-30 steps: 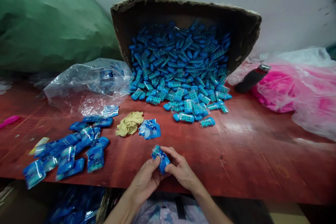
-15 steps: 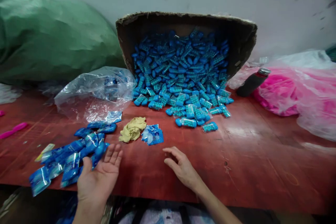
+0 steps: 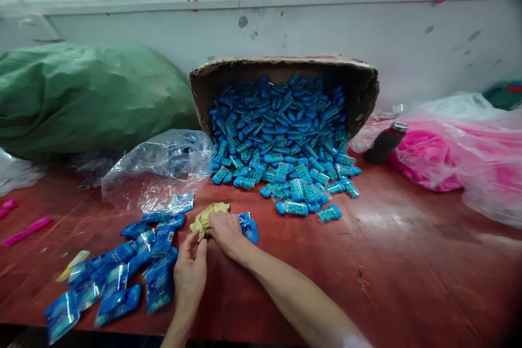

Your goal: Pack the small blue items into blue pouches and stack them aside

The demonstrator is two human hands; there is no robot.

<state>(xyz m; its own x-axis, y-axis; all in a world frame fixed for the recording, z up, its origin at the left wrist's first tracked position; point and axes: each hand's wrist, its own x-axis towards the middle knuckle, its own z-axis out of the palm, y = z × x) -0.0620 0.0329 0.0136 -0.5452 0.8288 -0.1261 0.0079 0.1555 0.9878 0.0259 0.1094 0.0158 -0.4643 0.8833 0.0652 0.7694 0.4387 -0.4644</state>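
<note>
Hands have moved forward since dropping the packet: my right hand (image 3: 224, 231) now covers the empty wrappers (image 3: 248, 227), fingers curled; left hand (image 3: 191, 269) loosely open beside the yellow cloth (image 3: 206, 216).

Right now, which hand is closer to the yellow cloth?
Right. The right hand lies on the yellow cloth, touching it; the left hand sits just below it, fingertips close.

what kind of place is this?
Probably a small packing workshop. A tipped cardboard box spills loose blue pieces onto a worn red table, sealed blue packets pile at the left, and bulk sacks lean against a bare wall.
</note>
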